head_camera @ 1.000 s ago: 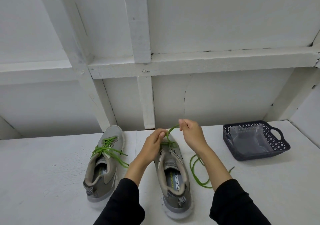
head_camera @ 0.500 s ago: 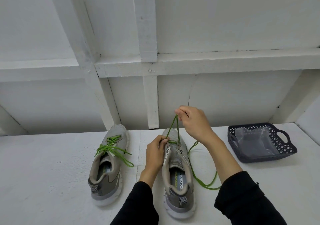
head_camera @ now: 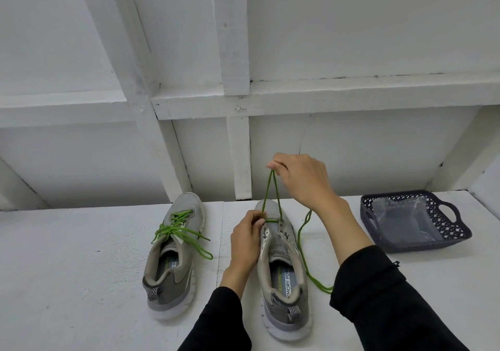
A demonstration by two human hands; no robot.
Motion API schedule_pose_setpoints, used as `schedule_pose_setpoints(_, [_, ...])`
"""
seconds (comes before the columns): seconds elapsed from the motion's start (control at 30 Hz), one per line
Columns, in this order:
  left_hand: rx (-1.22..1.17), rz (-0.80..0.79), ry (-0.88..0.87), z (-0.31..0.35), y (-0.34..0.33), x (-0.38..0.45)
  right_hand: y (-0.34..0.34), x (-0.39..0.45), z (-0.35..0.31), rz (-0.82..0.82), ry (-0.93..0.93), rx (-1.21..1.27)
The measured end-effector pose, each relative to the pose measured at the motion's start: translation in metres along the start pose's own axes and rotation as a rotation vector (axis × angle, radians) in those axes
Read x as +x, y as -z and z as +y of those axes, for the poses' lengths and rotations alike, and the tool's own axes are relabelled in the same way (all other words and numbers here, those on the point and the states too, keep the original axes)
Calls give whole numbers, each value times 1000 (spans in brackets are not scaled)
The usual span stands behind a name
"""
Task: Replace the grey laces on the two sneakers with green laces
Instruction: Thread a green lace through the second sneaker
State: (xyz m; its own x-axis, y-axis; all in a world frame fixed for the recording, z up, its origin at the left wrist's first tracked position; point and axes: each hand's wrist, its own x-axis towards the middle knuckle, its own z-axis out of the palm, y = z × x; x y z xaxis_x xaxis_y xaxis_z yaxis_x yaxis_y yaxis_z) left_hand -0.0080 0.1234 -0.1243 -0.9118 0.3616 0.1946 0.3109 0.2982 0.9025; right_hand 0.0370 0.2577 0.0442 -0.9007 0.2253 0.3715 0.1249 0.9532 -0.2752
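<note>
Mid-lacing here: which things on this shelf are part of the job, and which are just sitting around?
In the job: right sneaker, green lace pinched by right hand, left hand at the eyelets, laced left sneaker.

Lying about: dark basket, clear plastic bag inside.

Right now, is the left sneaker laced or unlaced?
Laced: the left sneaker has a green lace crisscrossed through its eyelets, with the ends lying loose.

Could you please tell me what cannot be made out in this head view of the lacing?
- Right sneaker: the eyelet at the left hand is hidden by its fingers.
- Green lace: its far end passes behind the right sleeve.
- Dark basket: the clear bag's contents are too faint to tell.
</note>
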Motion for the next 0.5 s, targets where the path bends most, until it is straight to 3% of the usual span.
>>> schedule_pose_setpoints(0.1, [-198, -31, 34, -3, 5, -1, 4, -4, 6, 32, -47, -75])
schedule_pose_setpoints(0.27, [-207, -19, 70, 1, 12, 5, -5, -16, 35, -60, -298, -184])
schedule_pose_setpoints(0.37, [-139, -113, 96, 10, 16, 14, -17, -31, 50, -82, -378, -191])
schedule_pose_setpoints(0.5, [-124, -302, 82, 31, 21, 21, -19, -40, 52, -16, -338, -38])
